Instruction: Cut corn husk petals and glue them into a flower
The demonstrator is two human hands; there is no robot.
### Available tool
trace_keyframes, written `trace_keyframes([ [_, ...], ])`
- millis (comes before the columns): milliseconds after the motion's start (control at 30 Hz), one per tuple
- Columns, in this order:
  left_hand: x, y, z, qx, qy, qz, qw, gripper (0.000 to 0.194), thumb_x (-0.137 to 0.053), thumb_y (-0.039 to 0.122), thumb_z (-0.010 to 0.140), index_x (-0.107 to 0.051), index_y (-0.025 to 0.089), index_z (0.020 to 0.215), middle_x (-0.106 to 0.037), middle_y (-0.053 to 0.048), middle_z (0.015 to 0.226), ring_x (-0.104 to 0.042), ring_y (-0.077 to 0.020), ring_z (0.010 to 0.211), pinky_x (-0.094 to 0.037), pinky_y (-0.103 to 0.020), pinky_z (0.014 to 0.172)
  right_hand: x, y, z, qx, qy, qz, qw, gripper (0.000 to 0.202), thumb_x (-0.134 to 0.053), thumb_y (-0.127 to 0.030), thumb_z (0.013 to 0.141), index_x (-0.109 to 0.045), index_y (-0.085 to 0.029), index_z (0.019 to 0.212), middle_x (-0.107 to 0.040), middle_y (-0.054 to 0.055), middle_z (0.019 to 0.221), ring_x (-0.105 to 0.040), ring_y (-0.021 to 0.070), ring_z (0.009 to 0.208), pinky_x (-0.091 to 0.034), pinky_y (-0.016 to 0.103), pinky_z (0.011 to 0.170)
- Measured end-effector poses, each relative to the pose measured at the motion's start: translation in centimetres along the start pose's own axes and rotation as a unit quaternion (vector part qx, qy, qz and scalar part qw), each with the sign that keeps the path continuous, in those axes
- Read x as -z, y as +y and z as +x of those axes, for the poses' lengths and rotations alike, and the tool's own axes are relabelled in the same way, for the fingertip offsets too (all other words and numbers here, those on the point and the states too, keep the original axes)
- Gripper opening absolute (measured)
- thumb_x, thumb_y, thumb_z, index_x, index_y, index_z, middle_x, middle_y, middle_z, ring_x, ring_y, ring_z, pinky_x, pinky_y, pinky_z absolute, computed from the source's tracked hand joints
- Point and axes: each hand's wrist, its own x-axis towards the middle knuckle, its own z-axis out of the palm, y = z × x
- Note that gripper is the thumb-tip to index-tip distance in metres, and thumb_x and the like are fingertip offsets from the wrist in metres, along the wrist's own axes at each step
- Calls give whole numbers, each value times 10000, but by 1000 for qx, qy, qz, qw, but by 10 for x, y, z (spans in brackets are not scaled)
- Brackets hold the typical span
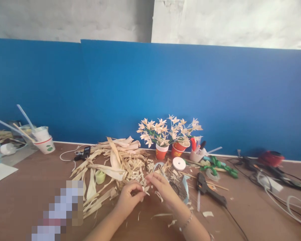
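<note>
My left hand point(129, 198) pinches a small pale corn husk flower point(146, 190) between thumb and fingertips, low over the table's front middle. Close on its right, my right hand point(162, 188) has thumb and fingers drawn together at the flower's upper side. Whether a separate petal is between those right fingertips is too small to make out. Just beyond both hands lies a heap of cut husk pieces point(134, 170), with long dry corn husks point(115, 155) behind and to the left. Husk scraps are scattered under my wrists.
Husk flowers point(160, 129) stand in red paper cups point(161, 153) by the blue partition point(150, 83). Nearby are a white spool point(179, 163) and green-wrapped stems point(217, 164). A black glue gun point(208, 189) with its cord lies right; white cups point(45, 145) stand left. A lower-left patch is pixelated.
</note>
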Motion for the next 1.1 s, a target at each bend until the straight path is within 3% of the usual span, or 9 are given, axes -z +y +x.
trace_keyframes([
  [67,2,0,2,3,32,11,999,161,-657,249,690,-599,182,555,-620,-15,639,-585,-170,663,-466,-280,654,2,-1,1,-19,4,-26,999,417,-599,-542,727,-597,-150,586,-534,-20,537,-468,88,508,-335,205,499],
  [133,3,1,3,0,58,23,998,168,-643,255,695,-589,184,552,-602,-4,614,-568,-162,636,-465,-274,635,2,-1,1,-45,-30,-42,998,448,-592,-558,717,-581,-145,543,-517,-21,493,-450,83,468,-314,209,480],
  [267,5,3,5,-7,70,33,997,164,-618,262,701,-590,186,558,-599,-6,607,-550,-160,612,-459,-266,605,-3,4,0,-57,-77,-28,995,316,-680,-430,652,-581,-141,569,-532,-31,506,-442,73,469,-304,203,495],
  [467,4,2,4,17,46,-5,999,146,-620,243,688,-596,179,559,-596,-8,620,-551,-161,625,-446,-266,625,-5,7,0,-22,-49,-17,998,165,-660,-272,635,-570,-146,579,-514,-46,504,-435,75,495,-319,209,535],
  [733,2,-6,3,108,1,-58,992,160,-640,299,690,-632,161,611,-602,-3,631,-544,-155,641,-432,-249,625,-3,6,0,2,-44,-16,999,124,-635,-237,636,-564,-141,603,-529,-36,539,-443,80,519,-331,216,546],
  [967,1,-5,3,159,-17,-72,984,212,-640,366,679,-677,158,701,-638,-20,653,-546,-162,622,-423,-257,591,1,9,6,-43,-9,-2,999,65,-579,-207,615,-546,-152,606,-511,-43,517,-434,72,487,-300,200,493],
  [1100,1,-3,2,160,-27,-78,984,225,-611,374,708,-652,154,684,-600,-4,614,-506,-138,585,-388,-235,557,1,10,7,-57,-3,-15,998,139,-611,-273,620,-535,-157,610,-508,-41,515,-430,73,480,-283,197,469],
])
